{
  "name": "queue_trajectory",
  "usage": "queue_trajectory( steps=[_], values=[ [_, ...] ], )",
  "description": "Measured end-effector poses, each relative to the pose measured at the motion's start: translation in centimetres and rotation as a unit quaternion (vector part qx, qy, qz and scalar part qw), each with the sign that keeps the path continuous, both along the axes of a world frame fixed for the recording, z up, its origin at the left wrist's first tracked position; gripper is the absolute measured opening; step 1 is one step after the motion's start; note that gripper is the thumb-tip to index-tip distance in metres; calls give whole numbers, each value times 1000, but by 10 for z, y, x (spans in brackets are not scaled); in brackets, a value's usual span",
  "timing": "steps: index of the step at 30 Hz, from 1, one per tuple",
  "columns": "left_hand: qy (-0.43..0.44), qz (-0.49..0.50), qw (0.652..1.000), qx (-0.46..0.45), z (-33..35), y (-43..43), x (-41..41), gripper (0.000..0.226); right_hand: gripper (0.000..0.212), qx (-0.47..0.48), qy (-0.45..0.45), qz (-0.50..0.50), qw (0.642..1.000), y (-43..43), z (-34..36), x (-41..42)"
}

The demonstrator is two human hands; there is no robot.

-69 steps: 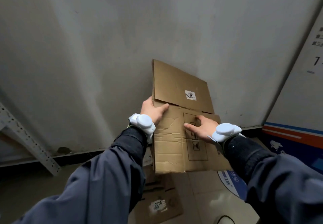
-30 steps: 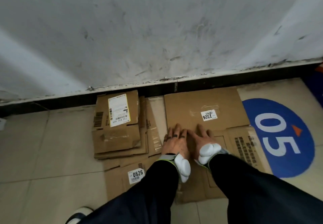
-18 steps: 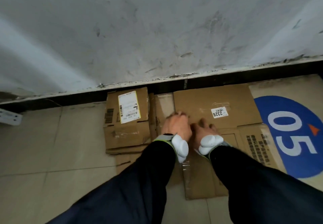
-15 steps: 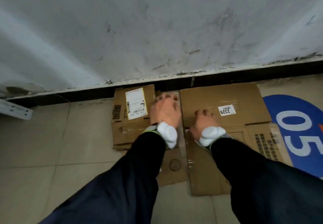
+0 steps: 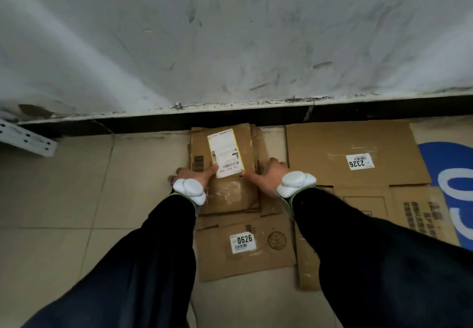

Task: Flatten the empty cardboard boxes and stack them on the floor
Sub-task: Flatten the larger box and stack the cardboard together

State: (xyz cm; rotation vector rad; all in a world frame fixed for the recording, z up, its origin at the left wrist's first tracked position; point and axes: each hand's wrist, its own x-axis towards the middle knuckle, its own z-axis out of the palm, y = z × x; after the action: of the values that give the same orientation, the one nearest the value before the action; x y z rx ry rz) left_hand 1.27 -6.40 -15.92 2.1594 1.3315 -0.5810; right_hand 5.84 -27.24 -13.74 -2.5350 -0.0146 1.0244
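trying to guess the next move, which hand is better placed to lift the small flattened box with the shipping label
Neither clearly: both. The left hand sits at the left edge of the small labelled box and the right hand at its right edge, thumbs on top, so a two-handed lift looks likeliest.

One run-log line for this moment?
both hands: left hand, right hand | grasping small flattened box | on 0626 cardboard

Beige tiled floor (image 5: pixel 76 199), flattened cardboard boxes (image 5: pixel 353 158) lying on it, blue floor marking (image 5: pixel 453 174)
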Motion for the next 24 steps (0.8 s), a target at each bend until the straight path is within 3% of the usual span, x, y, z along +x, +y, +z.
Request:
queue_trajectory(
  steps=[5,7,10,13,17,24],
  values=[
    [-54,67,991,-103,-3,5,-7,71,88,1,15,-9,1000,0,-3,10],
    [-67,79,984,-143,-6,10,-16,63,86,5,31,-6,999,-2,-7,9],
    [-70,84,982,-153,-3,17,-24,67,96,4,45,-6,999,2,-15,0],
    [-78,97,976,-179,14,22,-26,83,89,41,61,-39,996,9,-13,-5],
    [-149,81,971,-171,48,28,-31,63,87,119,36,-101,987,16,8,-4],
    [-209,49,951,-223,85,-17,-18,79,97,225,6,-179,958,-36,52,10]
  ],
)
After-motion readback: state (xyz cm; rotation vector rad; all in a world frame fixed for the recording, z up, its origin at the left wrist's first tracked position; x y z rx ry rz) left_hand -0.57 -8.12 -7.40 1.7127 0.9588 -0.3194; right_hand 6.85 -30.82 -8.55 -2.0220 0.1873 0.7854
